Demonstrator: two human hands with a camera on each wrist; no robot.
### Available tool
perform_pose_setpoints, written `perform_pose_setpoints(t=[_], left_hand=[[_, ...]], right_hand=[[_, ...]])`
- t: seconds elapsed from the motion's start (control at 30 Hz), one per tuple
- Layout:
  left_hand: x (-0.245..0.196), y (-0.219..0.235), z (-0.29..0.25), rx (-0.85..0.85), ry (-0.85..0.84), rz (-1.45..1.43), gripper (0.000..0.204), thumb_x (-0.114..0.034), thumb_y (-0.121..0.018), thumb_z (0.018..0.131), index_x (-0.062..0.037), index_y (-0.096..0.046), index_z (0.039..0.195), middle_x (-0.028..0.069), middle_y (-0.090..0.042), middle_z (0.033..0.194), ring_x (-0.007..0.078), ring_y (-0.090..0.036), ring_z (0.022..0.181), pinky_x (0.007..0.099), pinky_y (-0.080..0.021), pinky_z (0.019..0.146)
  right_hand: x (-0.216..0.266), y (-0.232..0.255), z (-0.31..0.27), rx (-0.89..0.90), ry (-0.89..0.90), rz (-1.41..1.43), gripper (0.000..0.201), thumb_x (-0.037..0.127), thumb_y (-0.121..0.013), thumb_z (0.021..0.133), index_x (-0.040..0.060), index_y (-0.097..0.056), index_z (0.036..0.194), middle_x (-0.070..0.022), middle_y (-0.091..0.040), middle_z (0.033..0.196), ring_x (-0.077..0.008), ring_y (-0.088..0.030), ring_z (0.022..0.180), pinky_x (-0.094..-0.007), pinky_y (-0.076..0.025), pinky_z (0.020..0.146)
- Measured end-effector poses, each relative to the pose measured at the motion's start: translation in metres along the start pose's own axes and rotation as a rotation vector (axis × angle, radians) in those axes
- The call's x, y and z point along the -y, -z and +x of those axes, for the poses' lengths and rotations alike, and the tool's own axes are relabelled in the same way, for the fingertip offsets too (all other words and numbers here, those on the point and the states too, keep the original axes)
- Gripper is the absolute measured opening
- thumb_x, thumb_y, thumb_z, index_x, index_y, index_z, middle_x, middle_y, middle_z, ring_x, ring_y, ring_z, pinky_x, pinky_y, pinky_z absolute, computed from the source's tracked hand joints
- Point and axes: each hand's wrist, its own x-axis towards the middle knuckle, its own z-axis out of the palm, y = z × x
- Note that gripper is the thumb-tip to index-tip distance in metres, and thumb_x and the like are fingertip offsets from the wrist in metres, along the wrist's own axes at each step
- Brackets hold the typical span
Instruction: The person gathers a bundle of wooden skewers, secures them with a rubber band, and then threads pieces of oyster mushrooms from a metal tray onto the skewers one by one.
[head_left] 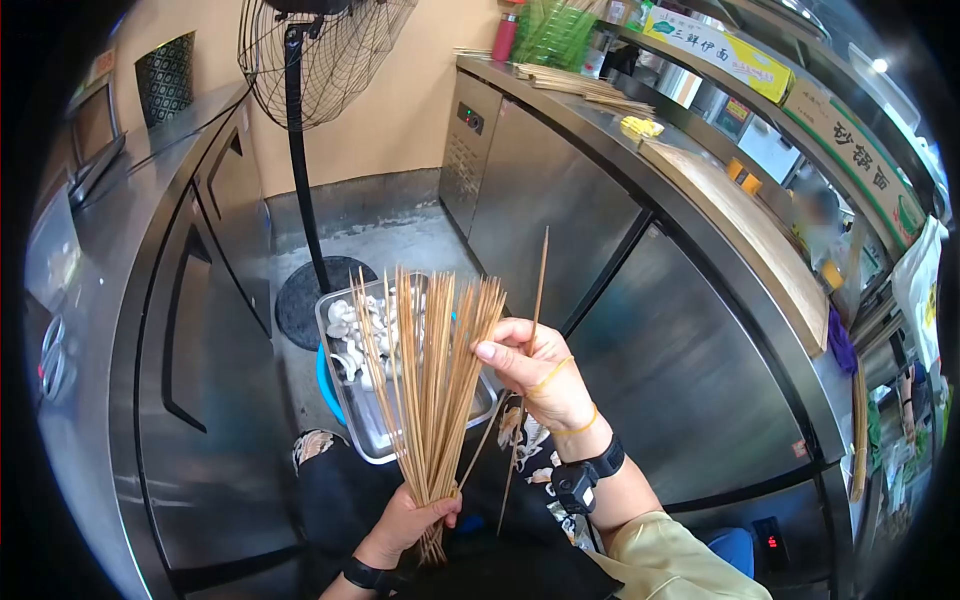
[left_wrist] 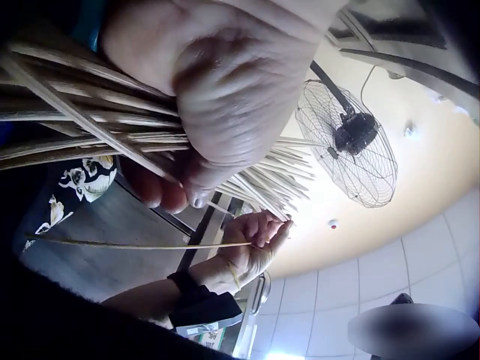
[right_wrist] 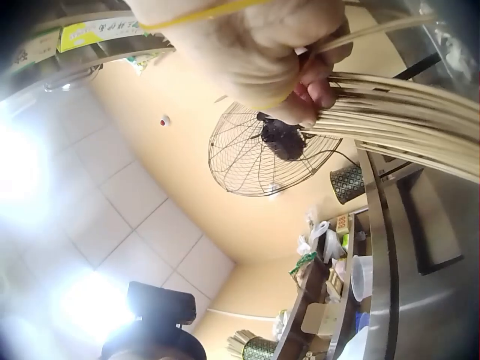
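In the head view, my left hand [head_left: 402,528] grips a thick bundle of bamboo skewers [head_left: 432,385] near its lower end, tips fanned upward. At the bundle's upper right edge is my right hand [head_left: 548,385], its thumb and fingertip right at the outer skewers. A single skewer [head_left: 541,285] stands apart from the bundle, held in the right hand's curled fingers and sticking out above and below. The left wrist view shows this skewer [left_wrist: 142,245] running back from the right hand [left_wrist: 251,244]. Behind the bundle sits a clear plastic tray [head_left: 371,446] of white, curled food pieces [head_left: 348,350], partly hidden.
A blue basin [head_left: 328,388] shows beneath the tray. Ahead stands a fan [head_left: 297,150] on a round black base. Steel counters flank both sides; the right one [head_left: 560,180] carries a wooden board [head_left: 740,225], loose skewers [head_left: 580,85] and boxes [head_left: 715,50] on a shelf.
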Motion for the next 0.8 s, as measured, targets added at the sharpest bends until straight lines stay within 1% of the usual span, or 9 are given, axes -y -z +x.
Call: perform_pose_setpoints(t=[0.07,0.2,0.3,0.4,0.5,0.6,0.7,0.8], left_hand=[[0.001,0.0,0.001,-0.006,0.001,0.014,0.015,-0.007,-0.063,0.085,0.0004,-0.057,0.096,0.0047,-0.059,0.081,0.0114,-0.058,0.066,0.0241,-0.049,0.06],[0.0,0.001,0.002,0.013,-0.009,0.015,0.015,-0.008,-0.064,0.085,0.0002,-0.056,0.096,0.005,-0.059,0.08,0.0117,-0.057,0.066,0.0243,-0.049,0.06],[0.001,0.002,0.002,0.011,-0.004,0.017,0.017,-0.008,-0.064,0.085,0.0002,-0.055,0.097,0.0052,-0.058,0.08,0.0118,-0.057,0.066,0.0243,-0.049,0.06],[0.0,-0.001,0.001,0.001,-0.008,0.004,0.018,-0.008,-0.063,0.085,0.0002,-0.054,0.098,0.0053,-0.058,0.081,0.0116,-0.057,0.066,0.0243,-0.049,0.06],[0.003,0.001,0.002,-0.008,-0.015,-0.001,0.02,-0.008,-0.067,0.082,-0.0001,-0.055,0.096,0.0061,-0.059,0.079,0.0128,-0.058,0.064,0.0257,-0.05,0.057],[0.004,0.002,0.002,-0.007,-0.003,0.004,0.021,-0.008,-0.067,0.082,-0.0002,-0.054,0.097,0.0061,-0.059,0.08,0.0128,-0.058,0.064,0.0257,-0.05,0.057],[0.003,0.0,0.001,-0.016,-0.001,-0.005,0.022,-0.008,-0.067,0.082,-0.0004,-0.054,0.097,0.0058,-0.059,0.08,0.0126,-0.058,0.064,0.0256,-0.05,0.057],[0.002,0.0,0.0,-0.014,-0.011,0.0,0.022,-0.009,-0.068,0.082,-0.0007,-0.054,0.097,0.0057,-0.059,0.08,0.0125,-0.058,0.064,0.0254,-0.05,0.057]], right_hand=[[-0.002,0.007,0.001,0.051,-0.042,0.058,0.007,0.005,-0.066,0.084,0.0031,-0.062,0.09,0.0004,-0.064,0.087,-0.0034,-0.056,0.075,-0.0175,-0.043,0.07],[0.003,0.007,0.004,0.1,-0.019,0.044,0.007,0.005,-0.065,0.084,0.004,-0.061,0.089,0.0016,-0.064,0.085,-0.0032,-0.056,0.074,-0.017,-0.043,0.069],[0.007,0.011,0.007,0.118,-0.057,-0.016,0.007,0.005,-0.066,0.083,0.0047,-0.061,0.089,0.0027,-0.063,0.083,-0.0016,-0.054,0.07,-0.0156,-0.041,0.063],[0.01,0.004,0.004,0.104,-0.009,0.014,0.008,0.006,-0.066,0.083,0.0056,-0.061,0.089,0.0044,-0.062,0.081,0.0013,-0.049,0.063,-0.0137,-0.034,0.054],[0.007,0.008,0.003,0.122,-0.052,0.044,0.008,0.006,-0.066,0.083,0.0053,-0.061,0.089,0.0044,-0.062,0.081,0.0008,-0.049,0.064,-0.014,-0.035,0.055],[0.002,0.009,0.003,0.129,-0.038,0.072,0.009,0.005,-0.065,0.084,0.0044,-0.061,0.092,0.0023,-0.063,0.085,-0.0021,-0.054,0.072,-0.016,-0.04,0.063],[0.005,0.001,0.001,0.127,-0.008,0.094,0.012,0.006,-0.065,0.084,0.0042,-0.062,0.095,0.0006,-0.064,0.088,-0.0036,-0.055,0.076,-0.0171,-0.04,0.066],[0.007,-0.001,-0.001,0.14,-0.012,0.089,0.014,0.007,-0.065,0.084,0.0046,-0.063,0.098,0.0003,-0.064,0.089,-0.003,-0.053,0.075,-0.0164,-0.038,0.063]])
